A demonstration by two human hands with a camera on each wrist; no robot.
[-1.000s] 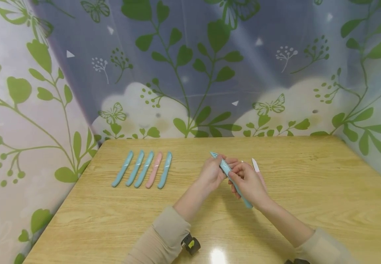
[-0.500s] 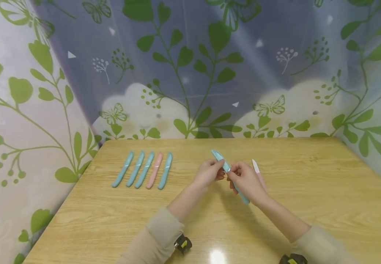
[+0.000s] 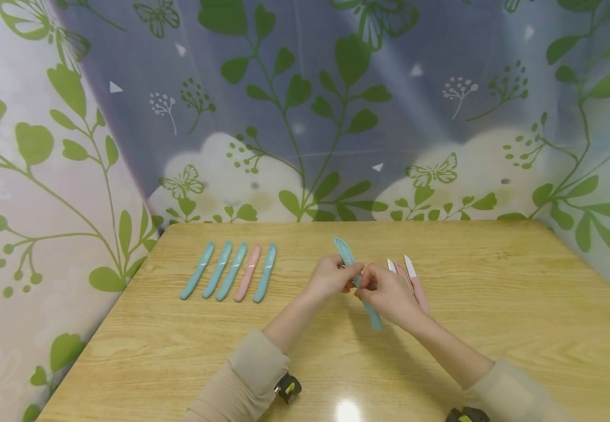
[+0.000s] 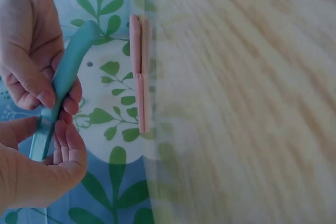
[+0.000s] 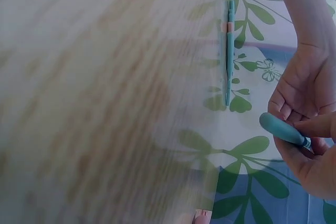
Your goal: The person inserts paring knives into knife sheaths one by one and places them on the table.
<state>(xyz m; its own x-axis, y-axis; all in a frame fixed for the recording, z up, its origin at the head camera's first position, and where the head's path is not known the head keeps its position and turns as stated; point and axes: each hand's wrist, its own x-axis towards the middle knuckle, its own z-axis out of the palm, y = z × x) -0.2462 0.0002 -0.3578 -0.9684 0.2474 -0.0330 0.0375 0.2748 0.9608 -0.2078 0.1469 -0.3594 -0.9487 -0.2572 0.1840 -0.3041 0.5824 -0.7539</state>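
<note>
Both hands hold a light-blue sheathed knife [image 3: 344, 251] above the middle of the table, its sheathed tip pointing away. My left hand [image 3: 331, 276] pinches the sheath end between thumb and fingers. Just below, my right hand [image 3: 388, 293] pinches the upper handle, close against the left fingertips. The curved blue handle [image 4: 73, 61] shows fully in the left wrist view, and its butt end [image 5: 283, 129] in the right wrist view. The sheath appears to cover the blade; the fingers hide the joint between sheath and handle.
Left of the hands lies a neat row of several blue knives [image 3: 222, 269] and one pink knife [image 3: 247, 272], all sheathed. Behind the right hand lies a pink knife [image 3: 414, 282] with a bare white blade; another pink item [image 3: 402, 273] and white tip [image 3: 392, 265] show beside it.
The held knife has swung more upright, its handle end moving left. The right hand has shifted slightly left, uncovering a second white tip and pink item. The row of knives stays put.
</note>
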